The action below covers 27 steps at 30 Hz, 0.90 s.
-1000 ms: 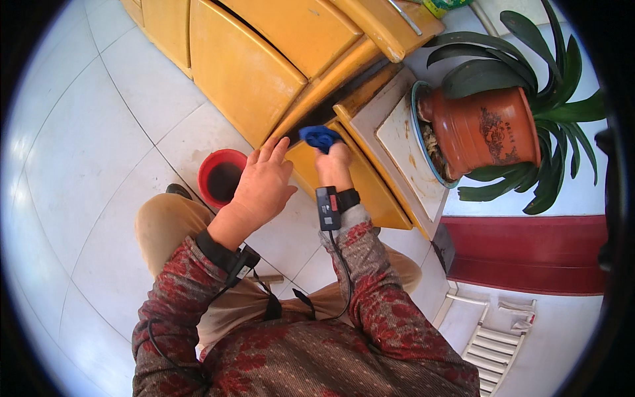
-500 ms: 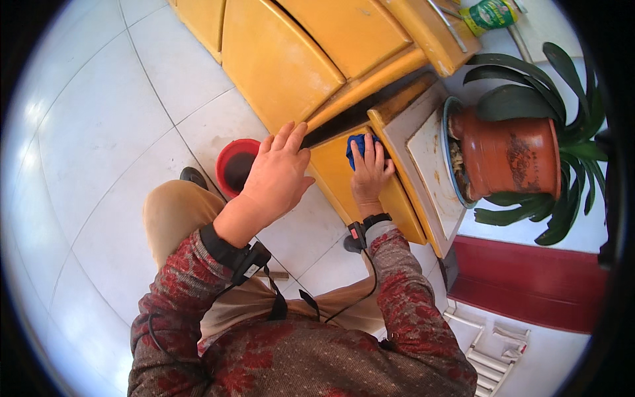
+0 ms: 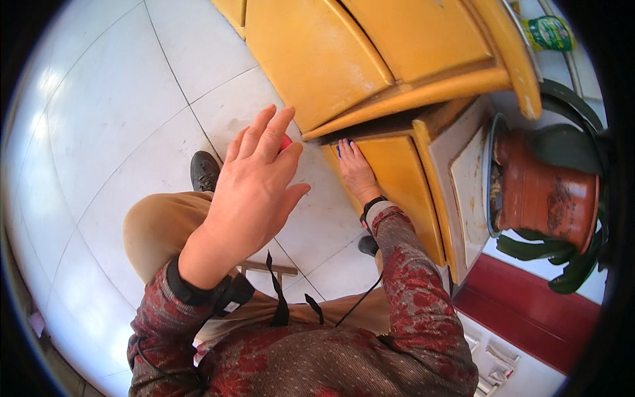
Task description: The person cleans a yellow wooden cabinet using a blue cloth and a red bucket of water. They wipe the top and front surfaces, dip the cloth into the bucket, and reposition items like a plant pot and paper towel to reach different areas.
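Note:
My left hand (image 3: 254, 182) floats in front of me with its fingers spread, holding nothing, above the tiled floor and just left of the yellow cabinet (image 3: 370, 73). It covers nearly all of a red bowl (image 3: 286, 141) on the floor. My right hand (image 3: 356, 169) lies flat against the front of a lower yellow door (image 3: 403, 185), pressing a blue cloth (image 3: 339, 147) of which only a sliver shows at the fingertips.
A terracotta pot (image 3: 546, 192) with a green plant stands on a saucer at the right. A green bottle (image 3: 548, 33) sits on the counter top. My knee (image 3: 159, 228) and a dark shoe (image 3: 204, 170) are below the hand. A red strip (image 3: 529, 311) runs along the floor.
The view has tilted down and closer. My right hand slid down the lower door with the blue cloth, now almost hidden. My left hand rose toward the camera, covering the red bowl.

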### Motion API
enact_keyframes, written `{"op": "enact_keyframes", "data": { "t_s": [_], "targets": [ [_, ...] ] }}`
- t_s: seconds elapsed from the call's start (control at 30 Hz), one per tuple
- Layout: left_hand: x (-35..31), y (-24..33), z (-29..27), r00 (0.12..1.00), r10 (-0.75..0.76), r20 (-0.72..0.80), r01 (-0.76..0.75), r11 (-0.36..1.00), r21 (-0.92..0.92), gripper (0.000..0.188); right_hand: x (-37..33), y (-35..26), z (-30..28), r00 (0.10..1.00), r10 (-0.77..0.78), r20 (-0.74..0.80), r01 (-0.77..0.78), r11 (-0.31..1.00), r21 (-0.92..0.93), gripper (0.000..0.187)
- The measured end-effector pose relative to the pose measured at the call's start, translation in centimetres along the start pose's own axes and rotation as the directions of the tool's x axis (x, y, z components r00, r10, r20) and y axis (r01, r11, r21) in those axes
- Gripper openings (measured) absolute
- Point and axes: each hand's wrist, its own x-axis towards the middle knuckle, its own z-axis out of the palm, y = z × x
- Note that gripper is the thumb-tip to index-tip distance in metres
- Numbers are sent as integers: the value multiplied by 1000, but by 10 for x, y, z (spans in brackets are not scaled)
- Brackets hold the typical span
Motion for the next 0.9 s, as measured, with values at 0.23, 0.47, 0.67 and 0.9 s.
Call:
{"op": "enact_keyframes", "data": {
  "t_s": [0.23, 0.47, 0.67, 0.9],
  "targets": [
    [-5, -12, -23, 990, -137, 17, 137, 991, 6, 48, 30, -41, 70, 977, -195, 83, 195, 981, 12, 44],
    [4, -6, -21, 985, -144, 96, 146, 989, -21, 53, 64, -67, 110, 927, -273, 258, 273, 961, 36, 40],
    [6, -6, -18, 976, -177, 125, 179, 984, -12, 53, 26, -84, 124, 938, -271, 218, 287, 957, -46, 37],
    [3, -1, -11, 982, -152, 109, 153, 988, 6, 52, -75, -97, 116, 844, -347, 408, 320, 938, 136, 33]
  ]
}}
